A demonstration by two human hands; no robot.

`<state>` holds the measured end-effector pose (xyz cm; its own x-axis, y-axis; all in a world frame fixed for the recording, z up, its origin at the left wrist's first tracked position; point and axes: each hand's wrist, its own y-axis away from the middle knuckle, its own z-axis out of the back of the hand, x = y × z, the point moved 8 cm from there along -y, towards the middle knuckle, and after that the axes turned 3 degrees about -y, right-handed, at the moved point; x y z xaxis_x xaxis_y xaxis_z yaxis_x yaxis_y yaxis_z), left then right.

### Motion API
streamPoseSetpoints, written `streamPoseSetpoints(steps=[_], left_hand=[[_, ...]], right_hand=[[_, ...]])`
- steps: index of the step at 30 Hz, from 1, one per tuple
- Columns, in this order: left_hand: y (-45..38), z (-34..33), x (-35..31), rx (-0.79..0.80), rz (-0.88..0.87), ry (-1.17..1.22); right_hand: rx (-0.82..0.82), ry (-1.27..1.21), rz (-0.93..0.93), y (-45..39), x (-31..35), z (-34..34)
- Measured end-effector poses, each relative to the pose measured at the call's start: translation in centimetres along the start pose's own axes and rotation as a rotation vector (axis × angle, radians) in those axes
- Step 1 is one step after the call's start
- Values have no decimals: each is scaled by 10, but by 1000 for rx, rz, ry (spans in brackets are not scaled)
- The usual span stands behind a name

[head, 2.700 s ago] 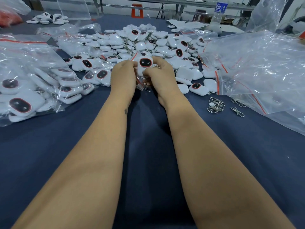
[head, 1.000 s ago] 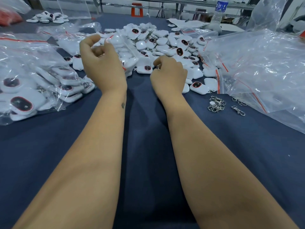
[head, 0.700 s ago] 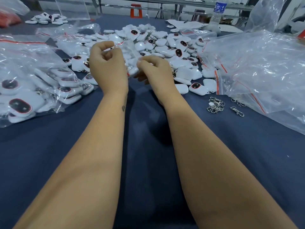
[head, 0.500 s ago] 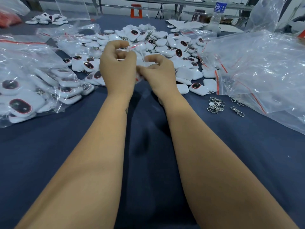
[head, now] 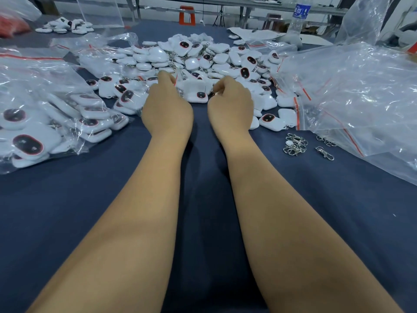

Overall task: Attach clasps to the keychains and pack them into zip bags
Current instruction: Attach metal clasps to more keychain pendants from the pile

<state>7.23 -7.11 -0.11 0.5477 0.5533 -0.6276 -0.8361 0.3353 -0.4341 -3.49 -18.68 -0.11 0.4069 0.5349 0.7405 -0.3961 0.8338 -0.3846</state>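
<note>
My left hand [head: 167, 107] and right hand [head: 230, 102] sit side by side at the near edge of a heap of white keychains [head: 216, 57] with dark red-rimmed faces. Both have curled fingers and seem to pinch the two ends of a small clear zip bag [head: 180, 83] with a red strip. A white keychain [head: 196, 94] lies between them, apparently inside that bag. My fingertips are mostly hidden behind the hands. Loose metal clasps [head: 294, 144] lie on the blue cloth to the right, with a single clasp [head: 325, 152] beside them.
A large clear bag of packed keychains [head: 45, 114] lies at the left. A big crumpled bag of empty zip bags [head: 361, 86] fills the right side. A water bottle [head: 298, 16] stands at the back right. The table is covered in dark blue cloth [head: 203, 177].
My left hand lifted a zip bag while my right took a keychain from the heap. The hands met at the bag, then dropped lower and moved apart.
</note>
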Motion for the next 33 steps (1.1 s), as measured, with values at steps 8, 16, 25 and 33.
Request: streamPoseSetpoints(steps=[8,16,25,33], left_hand=[[1,-13,-8,134,-175,19],[7,-30,-19,262,-249,36],[-4,-18,4,150,-15,305],[-5,-22,5,136,6,352]], right_hand=[[97,438,59,2,-6,-10],[-33,-116,18,-2,-2,2],[145,-802,-259,0,-9,-23],[207,-807,-228,2,-9,-27]])
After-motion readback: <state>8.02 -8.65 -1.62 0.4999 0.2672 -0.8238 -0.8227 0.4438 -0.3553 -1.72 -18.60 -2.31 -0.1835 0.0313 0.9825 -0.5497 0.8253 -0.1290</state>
